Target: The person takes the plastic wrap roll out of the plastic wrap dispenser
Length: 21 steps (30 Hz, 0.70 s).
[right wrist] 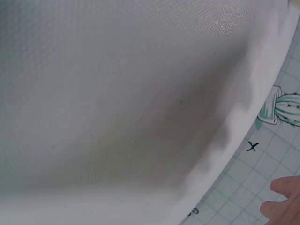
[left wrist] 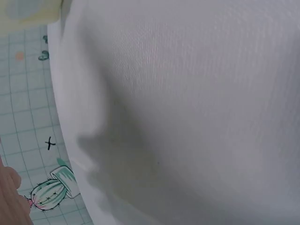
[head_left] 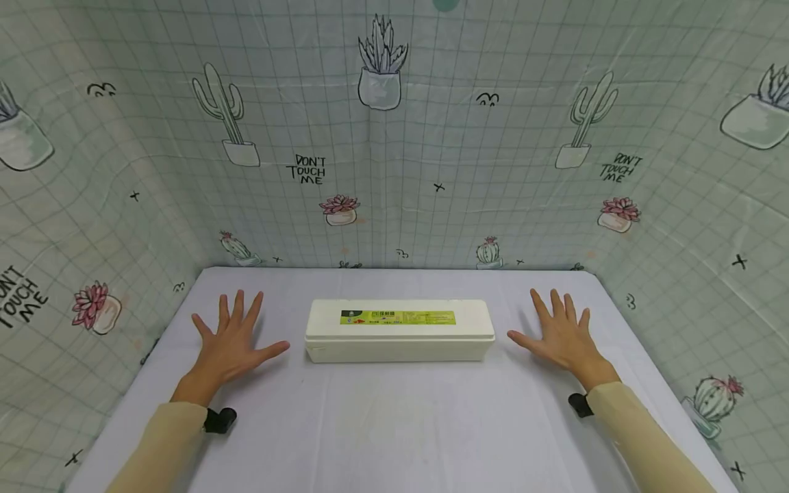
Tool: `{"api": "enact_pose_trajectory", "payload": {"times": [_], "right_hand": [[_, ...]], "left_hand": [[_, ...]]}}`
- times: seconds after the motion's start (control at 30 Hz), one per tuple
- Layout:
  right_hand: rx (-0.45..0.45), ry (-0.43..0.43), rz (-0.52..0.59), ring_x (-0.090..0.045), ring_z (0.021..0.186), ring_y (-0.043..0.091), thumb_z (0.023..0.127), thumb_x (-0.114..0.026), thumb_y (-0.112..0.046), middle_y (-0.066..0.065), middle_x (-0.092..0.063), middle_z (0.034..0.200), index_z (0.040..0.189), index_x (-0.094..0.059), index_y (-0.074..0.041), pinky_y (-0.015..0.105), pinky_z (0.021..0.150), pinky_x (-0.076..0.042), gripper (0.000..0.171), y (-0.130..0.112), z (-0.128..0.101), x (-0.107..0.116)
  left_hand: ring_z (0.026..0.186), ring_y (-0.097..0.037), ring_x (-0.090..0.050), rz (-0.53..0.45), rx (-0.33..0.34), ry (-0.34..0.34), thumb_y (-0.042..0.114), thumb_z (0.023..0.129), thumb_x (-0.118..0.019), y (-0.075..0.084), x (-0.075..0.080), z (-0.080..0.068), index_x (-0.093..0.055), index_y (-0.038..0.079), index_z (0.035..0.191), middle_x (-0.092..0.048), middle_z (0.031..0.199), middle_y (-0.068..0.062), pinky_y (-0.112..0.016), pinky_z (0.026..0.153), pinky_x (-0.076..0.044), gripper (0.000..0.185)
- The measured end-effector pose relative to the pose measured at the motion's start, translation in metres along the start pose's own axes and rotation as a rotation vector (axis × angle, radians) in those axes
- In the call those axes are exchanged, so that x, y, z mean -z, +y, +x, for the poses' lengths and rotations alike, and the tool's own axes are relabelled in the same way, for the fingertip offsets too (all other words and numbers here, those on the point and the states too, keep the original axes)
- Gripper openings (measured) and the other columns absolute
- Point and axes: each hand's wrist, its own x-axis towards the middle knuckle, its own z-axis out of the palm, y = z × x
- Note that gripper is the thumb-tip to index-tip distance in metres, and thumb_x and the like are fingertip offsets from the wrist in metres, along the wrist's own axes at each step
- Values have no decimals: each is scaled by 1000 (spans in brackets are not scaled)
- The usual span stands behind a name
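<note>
Both hands lie flat on the white counter (head_left: 394,424), fingers spread, holding nothing: left hand (head_left: 231,342) just left of the box (head_left: 399,339), right hand (head_left: 561,339) just right. Box sits mid-counter between the 2, lid on, w/ green label on top.

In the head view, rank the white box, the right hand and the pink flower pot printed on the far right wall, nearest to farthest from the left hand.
From the left hand:
1. White box, just to its right, mid-table.
2. Right hand, beyond the box, flat on the table.
3. Pink flower pot, up on the right wall.
</note>
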Motion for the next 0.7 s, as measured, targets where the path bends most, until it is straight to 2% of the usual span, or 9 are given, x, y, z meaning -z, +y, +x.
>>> {"api": "enact_pose_trajectory", "payload": {"times": [0.4,0.7], "right_hand": [[-8,24,61,-8,148,65,90,-57,-75,40,-15,163,164,-19,-5,86,106,-3,109,-7,3,2],[-7,39,141,-7,149,64,93,-56,-72,38,-13,164,167,-11,-11,86,106,-4,105,-15,5,7]], "left_hand": [[154,-55,13,-63,13,0,79,84,-60,6,-6,0,-5,13,167,0,169,-31,-85,102,19,119],[153,-57,7,-107,-15,28,75,77,-72,14,-12,5,-6,14,167,-3,169,-30,-86,103,14,127]]}}
